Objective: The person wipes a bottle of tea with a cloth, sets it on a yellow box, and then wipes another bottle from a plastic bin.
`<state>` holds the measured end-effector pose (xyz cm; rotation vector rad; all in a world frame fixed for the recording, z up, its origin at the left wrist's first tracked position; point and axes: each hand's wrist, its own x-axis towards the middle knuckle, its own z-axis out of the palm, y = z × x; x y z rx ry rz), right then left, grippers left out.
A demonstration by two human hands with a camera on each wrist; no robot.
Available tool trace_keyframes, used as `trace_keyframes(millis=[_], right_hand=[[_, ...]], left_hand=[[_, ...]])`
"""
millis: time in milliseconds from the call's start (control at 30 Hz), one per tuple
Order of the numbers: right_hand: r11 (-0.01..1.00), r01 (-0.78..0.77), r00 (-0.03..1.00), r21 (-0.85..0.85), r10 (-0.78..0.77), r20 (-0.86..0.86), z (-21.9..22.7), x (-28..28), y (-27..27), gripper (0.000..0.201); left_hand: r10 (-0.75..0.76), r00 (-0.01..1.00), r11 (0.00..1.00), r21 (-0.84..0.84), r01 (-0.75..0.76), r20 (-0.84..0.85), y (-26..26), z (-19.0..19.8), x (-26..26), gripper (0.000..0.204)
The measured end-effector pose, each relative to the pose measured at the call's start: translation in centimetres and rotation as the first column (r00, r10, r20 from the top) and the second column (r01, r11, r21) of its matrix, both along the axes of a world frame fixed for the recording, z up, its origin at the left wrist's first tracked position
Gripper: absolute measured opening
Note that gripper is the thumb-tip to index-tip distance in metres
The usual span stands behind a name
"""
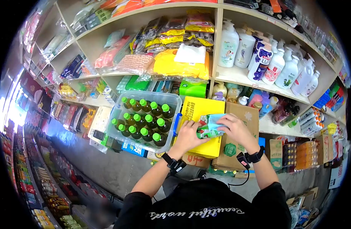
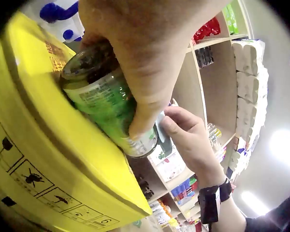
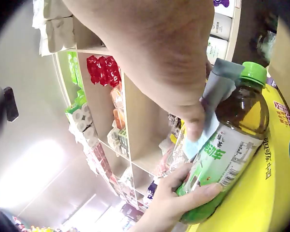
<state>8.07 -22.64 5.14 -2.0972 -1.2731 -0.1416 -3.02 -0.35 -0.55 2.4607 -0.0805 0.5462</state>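
Observation:
My left hand grips a green-labelled tea bottle by its lower part, fingers and thumb around the label. The bottle lies tilted over a yellow box, its green cap and amber drink visible in the right wrist view. Between the fingers of my right hand is a light blue cloth, pinched against the bottle near its shoulder. In the left wrist view, the hand covers much of the bottle, while its base faces the camera.
Left of the yellow box stands a clear plastic bin with several green-capped bottles. A cardboard box adjoins it on the right. Shelves ahead carry pump bottles and yellow bagged goods. Drink packs stand at the far right.

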Motion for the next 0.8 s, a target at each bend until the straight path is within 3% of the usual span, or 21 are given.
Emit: trace_keyframes(millis=[267, 567, 800], right_hand=[[0.999, -0.013, 1.000, -0.048, 0.013, 0.003, -0.7, 1.3, 0.0, 0.023], [0.986, -0.161, 0.987, 0.032, 0.161, -0.009, -1.7, -0.9, 2.3, 0.024], [0.997, -0.069, 0.997, 0.016, 0.069, 0.027, -2.0, 0.7, 0.9, 0.020]], left_hand=[[-0.034, 0.981, 0.996, -0.087, 0.017, -0.189, 1.3, 0.2, -1.0, 0.079], [-0.004, 1.000, 0.989, -0.147, 0.001, -0.018, -1.2, -1.5, 0.5, 0.072], [0.031, 0.997, 0.982, -0.185, -0.045, -0.075, -1.1, -0.8, 0.2, 0.070]])
